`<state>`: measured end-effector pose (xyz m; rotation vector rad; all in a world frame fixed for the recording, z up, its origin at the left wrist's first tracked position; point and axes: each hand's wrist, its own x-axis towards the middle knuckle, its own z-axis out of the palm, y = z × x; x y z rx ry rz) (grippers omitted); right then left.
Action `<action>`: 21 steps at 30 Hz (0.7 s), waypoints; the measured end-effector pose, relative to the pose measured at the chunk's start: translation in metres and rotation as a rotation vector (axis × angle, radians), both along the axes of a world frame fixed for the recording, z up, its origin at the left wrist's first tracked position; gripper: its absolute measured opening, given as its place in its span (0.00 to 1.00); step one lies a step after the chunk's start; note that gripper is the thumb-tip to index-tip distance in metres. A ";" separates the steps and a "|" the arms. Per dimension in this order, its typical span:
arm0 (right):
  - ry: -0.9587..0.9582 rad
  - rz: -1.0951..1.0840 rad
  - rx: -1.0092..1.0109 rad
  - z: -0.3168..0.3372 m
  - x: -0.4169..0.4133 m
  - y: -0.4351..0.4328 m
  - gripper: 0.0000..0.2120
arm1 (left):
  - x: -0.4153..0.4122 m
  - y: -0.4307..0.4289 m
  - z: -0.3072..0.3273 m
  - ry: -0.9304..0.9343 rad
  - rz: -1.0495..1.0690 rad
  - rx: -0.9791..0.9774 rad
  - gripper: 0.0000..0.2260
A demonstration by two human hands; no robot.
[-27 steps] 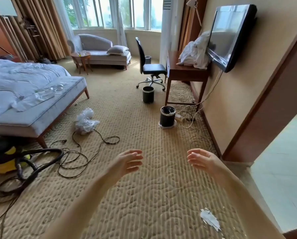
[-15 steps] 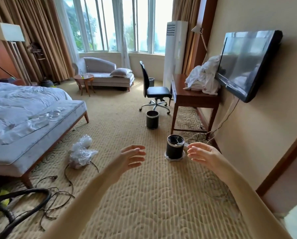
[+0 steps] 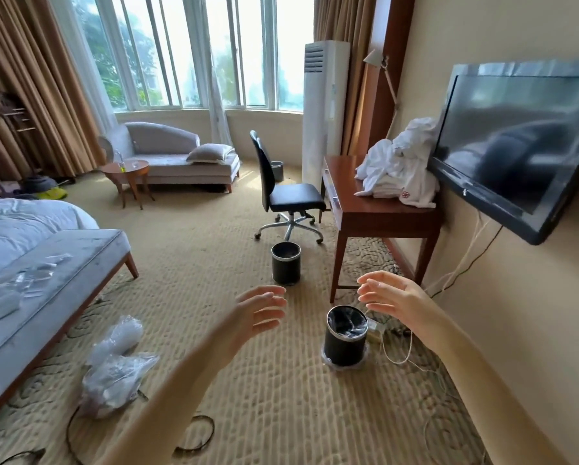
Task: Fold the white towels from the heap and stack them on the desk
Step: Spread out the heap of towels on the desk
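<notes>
From the head camera, both bare forearms reach forward above the patterned beige carpet (image 3: 281,417). The left hand (image 3: 256,317) is held out with its fingers spread and relaxed, grasping nothing; the right hand (image 3: 394,297) is likewise released, fingers loosely extended, palm turned towards the left one, and the two are apart with a gap between them. The heap of crumpled white towels (image 3: 399,166) lies on the far right part of the reddish-brown wooden desk (image 3: 375,213), against the wall and touching the lower left corner of the black flat wall-mounted television (image 3: 523,149); it is well apart from both hands. A black padded swivel chair (image 3: 288,193) stands just beside the desk's left end, and a tall white standing air conditioner (image 3: 323,109) rises behind it. Two black cylindrical waste bins sit on the carpet: one (image 3: 285,263) near the chair's base, the other (image 3: 346,337) below the right hand, close to white cables by the wall. At left are a grey upholstered bench (image 3: 53,276), crumpled clear plastic bags (image 3: 117,367) on the floor, and a grey chaise longue (image 3: 180,156) under the windows.
</notes>
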<state>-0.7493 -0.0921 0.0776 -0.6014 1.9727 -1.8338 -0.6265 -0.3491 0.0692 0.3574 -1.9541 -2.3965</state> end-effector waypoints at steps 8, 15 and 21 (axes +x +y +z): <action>0.012 0.046 0.007 0.018 -0.207 -0.114 0.40 | -0.190 -0.100 0.007 0.004 0.045 0.021 0.09; 0.000 0.108 -0.003 0.018 -0.348 -0.224 0.39 | -0.314 -0.203 0.010 0.000 0.083 0.021 0.08; -0.054 0.084 0.056 -0.007 -0.446 -0.319 0.07 | -0.426 -0.288 -0.005 -0.031 0.039 0.006 0.09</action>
